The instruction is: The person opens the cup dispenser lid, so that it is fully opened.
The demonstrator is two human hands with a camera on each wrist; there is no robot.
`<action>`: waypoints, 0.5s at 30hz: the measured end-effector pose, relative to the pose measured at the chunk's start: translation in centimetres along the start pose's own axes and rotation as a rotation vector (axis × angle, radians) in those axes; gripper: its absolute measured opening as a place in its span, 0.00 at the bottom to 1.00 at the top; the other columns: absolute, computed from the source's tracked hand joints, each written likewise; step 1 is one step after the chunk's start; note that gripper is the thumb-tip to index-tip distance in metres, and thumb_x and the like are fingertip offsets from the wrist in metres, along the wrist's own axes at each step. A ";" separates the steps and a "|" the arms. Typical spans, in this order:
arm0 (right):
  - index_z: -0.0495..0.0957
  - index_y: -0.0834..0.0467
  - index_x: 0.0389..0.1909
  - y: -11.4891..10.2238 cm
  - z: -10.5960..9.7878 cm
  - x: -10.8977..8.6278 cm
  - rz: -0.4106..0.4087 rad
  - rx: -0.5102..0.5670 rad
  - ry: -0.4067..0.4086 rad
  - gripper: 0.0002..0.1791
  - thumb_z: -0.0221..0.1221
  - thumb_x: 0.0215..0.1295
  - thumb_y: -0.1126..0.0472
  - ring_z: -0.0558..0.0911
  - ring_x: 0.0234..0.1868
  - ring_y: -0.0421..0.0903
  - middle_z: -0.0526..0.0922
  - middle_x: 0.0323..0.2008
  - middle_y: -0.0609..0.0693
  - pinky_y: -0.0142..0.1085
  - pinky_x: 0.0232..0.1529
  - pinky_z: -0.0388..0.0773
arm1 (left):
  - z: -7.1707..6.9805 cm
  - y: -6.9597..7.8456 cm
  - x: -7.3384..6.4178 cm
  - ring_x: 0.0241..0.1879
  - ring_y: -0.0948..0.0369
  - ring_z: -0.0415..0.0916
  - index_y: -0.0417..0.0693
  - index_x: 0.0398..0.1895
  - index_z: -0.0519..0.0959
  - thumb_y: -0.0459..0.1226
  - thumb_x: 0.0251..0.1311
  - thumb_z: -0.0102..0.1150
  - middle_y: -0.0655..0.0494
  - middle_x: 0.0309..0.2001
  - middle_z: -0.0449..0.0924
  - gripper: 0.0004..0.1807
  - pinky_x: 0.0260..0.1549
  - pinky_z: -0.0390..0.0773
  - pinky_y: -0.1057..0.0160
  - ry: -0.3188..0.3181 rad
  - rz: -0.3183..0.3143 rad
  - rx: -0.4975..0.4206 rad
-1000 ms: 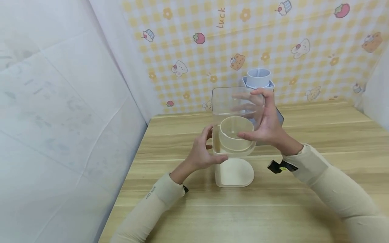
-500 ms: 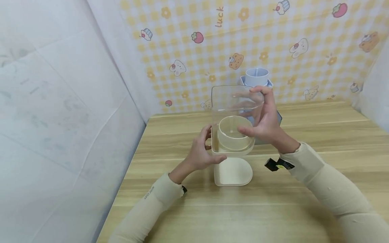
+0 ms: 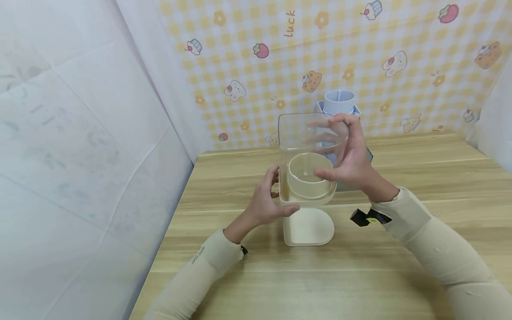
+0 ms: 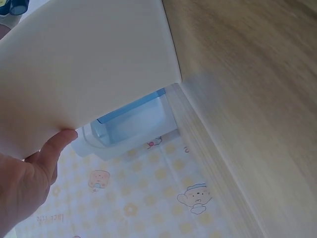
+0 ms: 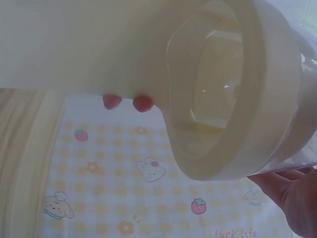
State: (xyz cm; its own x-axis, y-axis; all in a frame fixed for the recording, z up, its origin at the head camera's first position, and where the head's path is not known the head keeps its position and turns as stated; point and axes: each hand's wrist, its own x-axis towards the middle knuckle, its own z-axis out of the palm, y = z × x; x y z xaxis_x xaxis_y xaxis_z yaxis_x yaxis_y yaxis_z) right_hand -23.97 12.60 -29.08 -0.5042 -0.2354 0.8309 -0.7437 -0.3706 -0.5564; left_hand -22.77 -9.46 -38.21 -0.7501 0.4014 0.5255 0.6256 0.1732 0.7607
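A cream stand [image 3: 309,229] with a flat D-shaped base rises from the table, with a clear container [image 3: 296,131] at its top. Through the clear wall shows a round cream cup-like part [image 3: 306,190]. My left hand [image 3: 266,200] grips the stand's upper part from the left, thumb in front and fingers behind. In the left wrist view that hand's thumb lies on the edge of a broad cream panel [image 4: 89,64]. My right hand [image 3: 352,162] holds the clear container from the right, fingers behind it, thumb in front. In the right wrist view a hollow cream head [image 5: 272,84] hides part of it.
Behind my right hand stands a similar pale blue unit [image 3: 339,104], mostly hidden. A wood-grain table [image 3: 224,284] spreads beneath. Patterned cloth [image 3: 256,75] hangs at the back, and a white sheet [image 3: 88,178] borders the left side.
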 end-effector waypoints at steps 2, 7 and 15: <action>0.58 0.64 0.58 0.0 -0.1 0.0 0.015 0.004 -0.001 0.49 0.81 0.42 0.55 0.82 0.51 0.59 0.74 0.59 0.66 0.46 0.48 0.83 | 0.0 0.0 0.0 0.52 0.49 0.76 0.42 0.70 0.59 0.60 0.39 0.71 0.44 0.55 0.74 0.57 0.36 0.85 0.53 0.002 0.000 0.000; 0.59 0.64 0.58 -0.1 -0.3 -0.2 0.028 0.024 -0.011 0.48 0.81 0.42 0.57 0.82 0.52 0.61 0.74 0.60 0.67 0.47 0.48 0.82 | 0.2 -0.2 -0.1 0.52 0.50 0.76 0.42 0.70 0.59 0.70 0.38 0.67 0.45 0.55 0.75 0.61 0.35 0.85 0.55 -0.008 0.001 0.009; 0.63 0.65 0.58 -0.2 -0.7 0.2 0.035 -0.014 0.018 0.46 0.80 0.43 0.55 0.85 0.47 0.55 0.79 0.57 0.62 0.43 0.41 0.85 | 0.2 -0.2 -0.1 0.52 0.50 0.77 0.41 0.70 0.58 0.48 0.35 0.74 0.44 0.54 0.75 0.55 0.35 0.84 0.59 -0.008 0.016 0.014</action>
State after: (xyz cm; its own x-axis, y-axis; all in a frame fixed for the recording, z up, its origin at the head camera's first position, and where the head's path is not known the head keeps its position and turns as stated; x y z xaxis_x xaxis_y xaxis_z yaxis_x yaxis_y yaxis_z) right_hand -24.24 13.27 -28.85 -0.5381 -0.2314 0.8105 -0.7314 -0.3497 -0.5854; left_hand -22.85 -9.38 -38.48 -0.7380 0.4115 0.5348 0.6408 0.1792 0.7465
